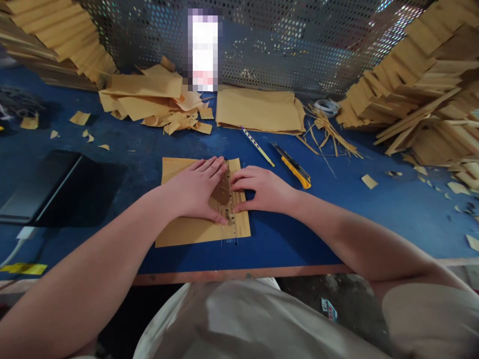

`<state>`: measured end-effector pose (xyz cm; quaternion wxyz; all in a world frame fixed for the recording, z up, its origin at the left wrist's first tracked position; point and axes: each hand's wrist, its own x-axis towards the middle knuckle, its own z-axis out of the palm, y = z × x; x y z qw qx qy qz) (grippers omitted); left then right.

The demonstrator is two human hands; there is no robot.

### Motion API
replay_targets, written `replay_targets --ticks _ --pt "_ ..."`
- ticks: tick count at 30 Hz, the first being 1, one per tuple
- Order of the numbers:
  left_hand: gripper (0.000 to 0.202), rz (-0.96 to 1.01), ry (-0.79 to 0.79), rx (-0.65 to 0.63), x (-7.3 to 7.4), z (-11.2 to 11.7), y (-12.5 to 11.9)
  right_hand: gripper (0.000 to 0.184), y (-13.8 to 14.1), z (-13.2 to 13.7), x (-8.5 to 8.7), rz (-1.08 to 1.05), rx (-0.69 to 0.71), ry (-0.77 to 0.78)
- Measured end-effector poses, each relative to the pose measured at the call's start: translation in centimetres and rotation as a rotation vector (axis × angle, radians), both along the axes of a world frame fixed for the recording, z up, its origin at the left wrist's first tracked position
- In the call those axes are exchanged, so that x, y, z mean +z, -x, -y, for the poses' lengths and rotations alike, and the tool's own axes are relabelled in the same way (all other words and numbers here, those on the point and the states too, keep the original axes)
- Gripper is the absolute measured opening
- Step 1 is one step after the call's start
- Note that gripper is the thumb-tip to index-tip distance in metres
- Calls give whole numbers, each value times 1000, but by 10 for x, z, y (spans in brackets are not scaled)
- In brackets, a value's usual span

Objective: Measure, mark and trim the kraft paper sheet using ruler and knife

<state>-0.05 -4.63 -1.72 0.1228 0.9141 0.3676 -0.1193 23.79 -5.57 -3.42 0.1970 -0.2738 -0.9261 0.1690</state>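
A sheet of brown kraft paper (183, 232) lies on the blue tabletop in front of me. Across its right part, running away from me, is a clear plastic ruler (229, 230) whose near end overhangs the paper's edge. My left hand (192, 189) lies flat over paper and ruler, fingers stretched forward and thumb out to the side. From the right, my right hand (267, 188) touches the ruler's right edge with its fingertips; its thumb and bent fingers are apart. Beyond it lie a yellow utility knife (295, 171) and a slim patterned pencil (258, 147).
A stack of kraft sheets (260, 110) and a heap of paper scraps (149, 99) lie at the back against a perforated metal panel (269, 45). Folded paper piles (404, 75) rise at both sides. A black device (41, 184) with a white cable stands left.
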Motion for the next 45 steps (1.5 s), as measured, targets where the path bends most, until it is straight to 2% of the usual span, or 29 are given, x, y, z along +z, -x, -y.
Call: replay_targets --ticks 9,19,37,45 --pt "147 6 2 4 1 1 -1 37 1 1 2 30 -26 43" --pt "147 15 2 3 0 1 0 41 1 0 2 25 -7 20" --pt "146 -2 28 17 6 -3 -2 38 1 0 2 45 -38 57" --pt "147 5 25 16 3 -3 -1 38 1 0 1 45 -35 52"
